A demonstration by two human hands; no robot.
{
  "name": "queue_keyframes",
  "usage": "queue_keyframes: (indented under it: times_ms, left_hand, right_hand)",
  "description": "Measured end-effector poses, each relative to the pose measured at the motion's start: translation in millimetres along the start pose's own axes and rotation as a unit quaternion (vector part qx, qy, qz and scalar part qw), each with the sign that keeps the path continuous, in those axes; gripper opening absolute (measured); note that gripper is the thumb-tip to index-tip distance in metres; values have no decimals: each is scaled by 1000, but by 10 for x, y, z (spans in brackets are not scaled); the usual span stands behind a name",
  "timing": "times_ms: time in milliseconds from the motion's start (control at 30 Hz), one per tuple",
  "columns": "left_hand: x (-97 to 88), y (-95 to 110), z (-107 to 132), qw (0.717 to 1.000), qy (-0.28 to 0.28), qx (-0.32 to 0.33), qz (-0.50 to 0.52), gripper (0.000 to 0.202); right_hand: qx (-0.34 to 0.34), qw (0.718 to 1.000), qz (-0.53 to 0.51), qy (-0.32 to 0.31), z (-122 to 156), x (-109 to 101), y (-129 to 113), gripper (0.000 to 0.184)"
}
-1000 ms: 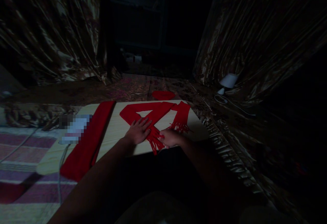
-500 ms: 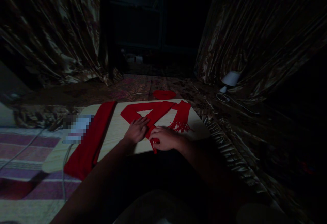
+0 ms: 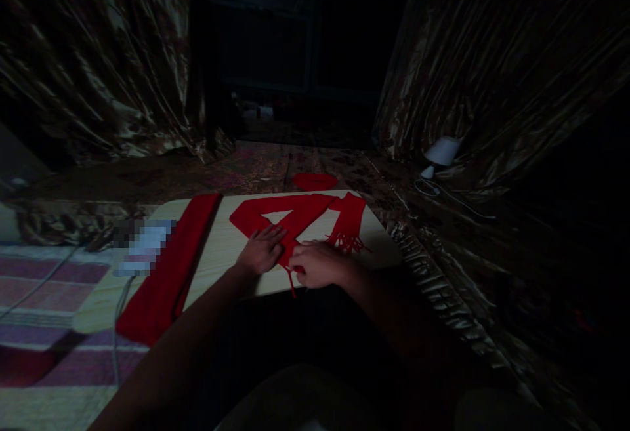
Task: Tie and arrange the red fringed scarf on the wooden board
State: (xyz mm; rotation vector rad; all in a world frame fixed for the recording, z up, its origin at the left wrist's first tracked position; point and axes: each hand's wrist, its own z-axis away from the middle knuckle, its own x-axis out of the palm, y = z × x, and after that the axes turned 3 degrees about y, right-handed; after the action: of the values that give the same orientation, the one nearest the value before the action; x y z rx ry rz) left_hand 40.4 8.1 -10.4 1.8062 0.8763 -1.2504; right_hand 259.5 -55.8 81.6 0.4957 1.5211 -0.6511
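A red fringed scarf (image 3: 309, 211) lies folded in angled bands across a pale wooden board (image 3: 224, 264). My left hand (image 3: 260, 250) rests flat on one band, fingers stretched out. Close beside it, my right hand (image 3: 317, 265) has its fingers curled at the scarf's near end, closed on the edge by the fringe. A few red strands hang below that hand. The scarf's other fringed end (image 3: 348, 221) lies spread on the board's right side. Left of my hands, a long folded red cloth (image 3: 172, 273) crosses the board.
A blurred-out pale object (image 3: 147, 247) with a cable (image 3: 118, 332) lies at the board's left. Behind the board is a red piece of cloth (image 3: 315, 181). A small white lamp (image 3: 441, 152) stands at the right, before patterned curtains (image 3: 467, 57). Striped bedding (image 3: 44, 300) spreads at left.
My right hand's fingers have curled in more at the scarf's near end, and fewer fringe strands show below. My left hand stays flat on the band. The view has shifted slightly.
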Motion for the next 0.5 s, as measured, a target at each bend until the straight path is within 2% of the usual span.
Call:
queue_keyframes:
  times_ms: [67, 133, 333, 400, 500]
  left_hand:
    - [-6, 2, 0, 1000, -1, 0, 1, 58]
    - [-7, 0, -1, 1000, -2, 0, 1, 58]
    - [34, -32, -22, 1000, -7, -4, 6, 59]
    - [46, -41, -29, 1000, -7, -3, 8, 59]
    - [49, -47, -30, 1000, -2, -3, 7, 58]
  right_hand:
    - [-40, 999, 8, 1, -42, 58, -65, 28]
    - [-48, 999, 10, -14, -52, 85, -74, 30]
    - [60, 988, 26, -142, 59, -38, 100, 12]
    - [62, 992, 5, -111, 66, -46, 126, 12]
    - [16, 1000, -21, -3, 15, 25, 105, 17]
